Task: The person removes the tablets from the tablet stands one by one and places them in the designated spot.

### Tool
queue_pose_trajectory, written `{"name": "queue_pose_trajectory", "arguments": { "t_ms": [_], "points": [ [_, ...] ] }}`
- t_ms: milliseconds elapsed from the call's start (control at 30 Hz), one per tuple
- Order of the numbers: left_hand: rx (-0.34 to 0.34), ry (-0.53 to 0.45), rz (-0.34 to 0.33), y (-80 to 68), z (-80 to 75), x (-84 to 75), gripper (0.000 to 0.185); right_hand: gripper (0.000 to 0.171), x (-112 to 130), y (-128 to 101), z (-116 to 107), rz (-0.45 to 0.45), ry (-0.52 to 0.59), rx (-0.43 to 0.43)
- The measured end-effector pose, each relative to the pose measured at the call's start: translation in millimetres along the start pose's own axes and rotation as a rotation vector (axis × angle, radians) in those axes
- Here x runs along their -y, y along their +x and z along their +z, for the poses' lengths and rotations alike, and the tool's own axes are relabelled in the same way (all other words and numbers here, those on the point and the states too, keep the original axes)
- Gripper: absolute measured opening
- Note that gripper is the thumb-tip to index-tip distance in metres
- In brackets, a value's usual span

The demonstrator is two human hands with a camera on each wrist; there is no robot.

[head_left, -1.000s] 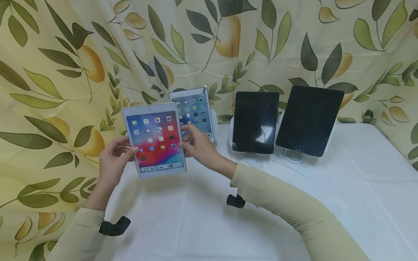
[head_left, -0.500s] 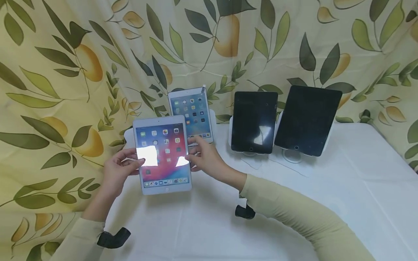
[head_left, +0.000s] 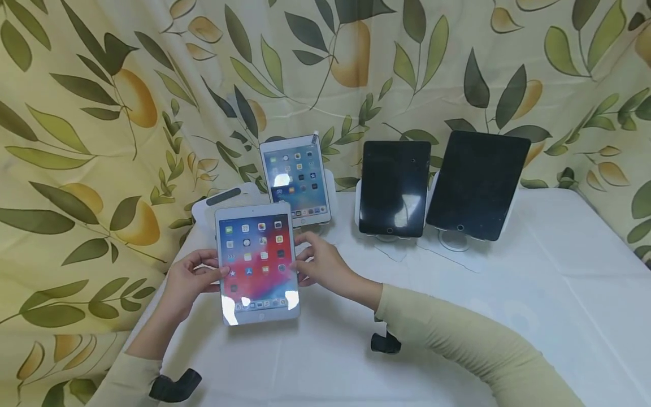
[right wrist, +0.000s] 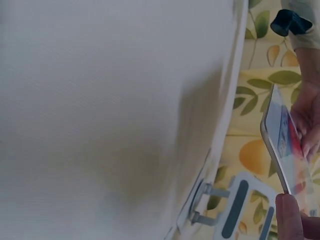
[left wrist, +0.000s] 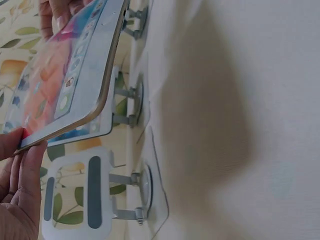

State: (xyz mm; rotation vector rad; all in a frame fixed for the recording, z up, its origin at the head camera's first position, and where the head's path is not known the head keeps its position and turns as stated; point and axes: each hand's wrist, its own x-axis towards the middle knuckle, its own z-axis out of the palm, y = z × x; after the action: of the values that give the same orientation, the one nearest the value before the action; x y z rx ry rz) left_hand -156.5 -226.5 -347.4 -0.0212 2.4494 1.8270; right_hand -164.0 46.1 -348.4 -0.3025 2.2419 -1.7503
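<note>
gripping a lit white tablet (head_left: 256, 263) by its side edges, both hands hold it above the table (head_left: 458, 316)

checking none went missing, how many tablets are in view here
4. One lit tablet is held in both hands, left hand and right hand. A second lit one and two dark ones stand on stands behind.
</note>
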Motion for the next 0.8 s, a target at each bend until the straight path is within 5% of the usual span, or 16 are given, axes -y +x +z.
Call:
{"name": "queue_pose_trajectory", "arguments": {
  "t_ms": [333,800],
  "points": [
    [0.076,0.11,-0.013,0.2,5.3,9.6,0.042,0.041,-16.7,0.8,2.0,0.119,-0.083,0.021],
    [0.102,0.152,-0.101,2.6,4.8,29.6,0.046,0.038,-32.4,7.3,13.8,0.124,-0.102,0.055]
  ]
}}
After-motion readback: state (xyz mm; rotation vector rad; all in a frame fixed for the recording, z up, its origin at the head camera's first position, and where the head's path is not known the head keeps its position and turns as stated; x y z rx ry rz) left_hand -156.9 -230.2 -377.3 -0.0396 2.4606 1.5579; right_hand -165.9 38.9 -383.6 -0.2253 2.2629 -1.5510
